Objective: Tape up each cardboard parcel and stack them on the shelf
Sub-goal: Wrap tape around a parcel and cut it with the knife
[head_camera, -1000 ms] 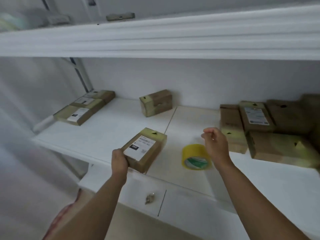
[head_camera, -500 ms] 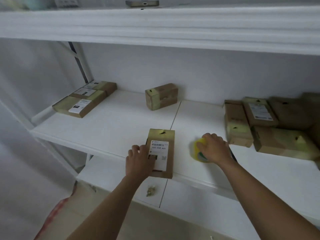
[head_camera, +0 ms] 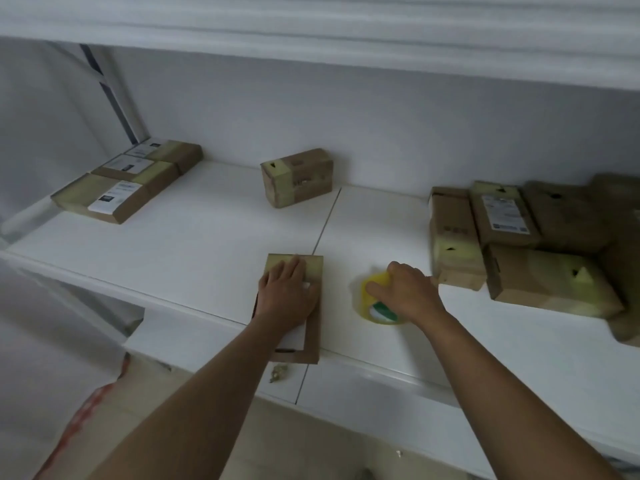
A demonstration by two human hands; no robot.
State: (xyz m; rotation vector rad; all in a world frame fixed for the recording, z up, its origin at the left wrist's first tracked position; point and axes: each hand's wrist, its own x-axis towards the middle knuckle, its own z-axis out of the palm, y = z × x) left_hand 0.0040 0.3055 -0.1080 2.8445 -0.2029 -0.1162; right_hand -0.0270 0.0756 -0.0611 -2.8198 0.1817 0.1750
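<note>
Meanwhile our left hand (head_camera: 287,296) pressed flat on the parcel (head_camera: 313,327) at the shelf (head_camera: 194,251) edge; right hand (head_camera: 408,294) gripped the tape (head_camera: 372,308) beside it. Light, stiff; we judged its long sides best to hold.

Shelf board (head_camera: 194,251): carries every parcel and the tape roll; a second board runs overhead.
Front parcel (head_camera: 313,327): flat at the shelf's front edge, near the middle, under the left hand (head_camera: 285,299).
Tape roll (head_camera: 375,306): just right of the front parcel, under the right hand (head_camera: 407,292).
Upright parcel (head_camera: 298,176): behind the front parcel, near the back wall.
Left row of parcels (head_camera: 128,180): three flat, end to end, running from the back left corner forward.
Right heap of parcels (head_camera: 526,244): beside and behind the tape roll, some overlapping.
</note>
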